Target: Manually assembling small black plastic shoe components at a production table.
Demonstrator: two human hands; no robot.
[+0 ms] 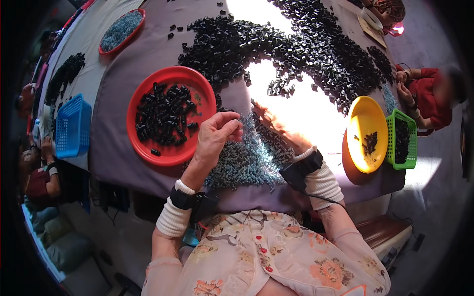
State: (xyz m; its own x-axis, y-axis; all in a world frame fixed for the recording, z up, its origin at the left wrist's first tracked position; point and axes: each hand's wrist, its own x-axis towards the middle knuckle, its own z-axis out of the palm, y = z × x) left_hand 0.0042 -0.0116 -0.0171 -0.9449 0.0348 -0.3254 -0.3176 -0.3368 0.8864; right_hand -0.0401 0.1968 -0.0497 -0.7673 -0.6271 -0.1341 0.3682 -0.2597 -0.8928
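My left hand [217,134] is raised by the right rim of a red plate [132,121], its thumb and fingers closed in a pinch. Whatever it may hold is too small to make out. Short black tubular plastic pieces [163,111] lie heaped in that plate. Below and between my hands spreads a pile of small greyish-blue metal springs [242,165]. My right hand [279,123] reaches forward over the right edge of the springs, in strong sunlight. Glare washes out its fingers, so their grip is unclear. A large heap of black pieces [222,44] lies beyond both hands.
A yellow plate [356,123] with a few dark bits stands at the right, beside a green basket [412,148] of black pieces. At the left are a blue basket [73,126] and a red tray [142,24] of springs. A person in red [428,93] works at the right.
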